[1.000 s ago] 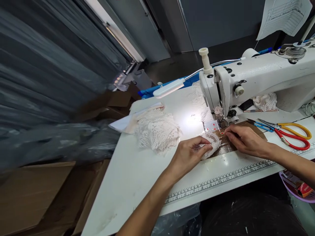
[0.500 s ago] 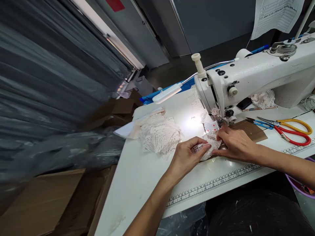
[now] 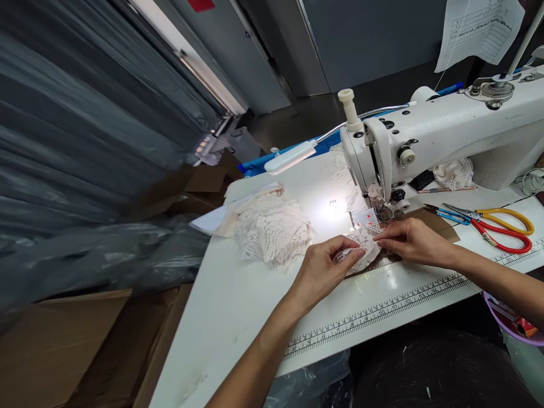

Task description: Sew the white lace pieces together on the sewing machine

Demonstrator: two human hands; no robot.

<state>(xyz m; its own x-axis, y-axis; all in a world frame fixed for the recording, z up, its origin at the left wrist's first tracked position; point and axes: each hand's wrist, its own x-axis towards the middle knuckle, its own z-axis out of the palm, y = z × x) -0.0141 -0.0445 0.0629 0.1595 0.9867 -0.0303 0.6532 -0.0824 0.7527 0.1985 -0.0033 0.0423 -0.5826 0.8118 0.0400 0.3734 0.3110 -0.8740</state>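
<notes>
My left hand (image 3: 325, 267) pinches a small white lace piece (image 3: 362, 249) on the white sewing table (image 3: 238, 306), its fingers closed on the lace's left edge. My right hand (image 3: 410, 241) pinches the same lace piece at its right side, just in front of the needle area (image 3: 374, 214) of the white sewing machine (image 3: 442, 139). Under the lace lies a brown sheet (image 3: 429, 222).
A heap of white lace (image 3: 270, 226) lies left of the hands under a gooseneck lamp (image 3: 289, 157). Red and yellow scissors (image 3: 501, 226) and blue snips (image 3: 450, 215) sit right. A printed ruler (image 3: 382, 311) runs along the table's front edge. Cardboard boxes (image 3: 63, 345) stand left.
My right hand has drawn back a little from the needle toward the right, still on the lace. My left hand has kept its pinch in nearly the same place.
</notes>
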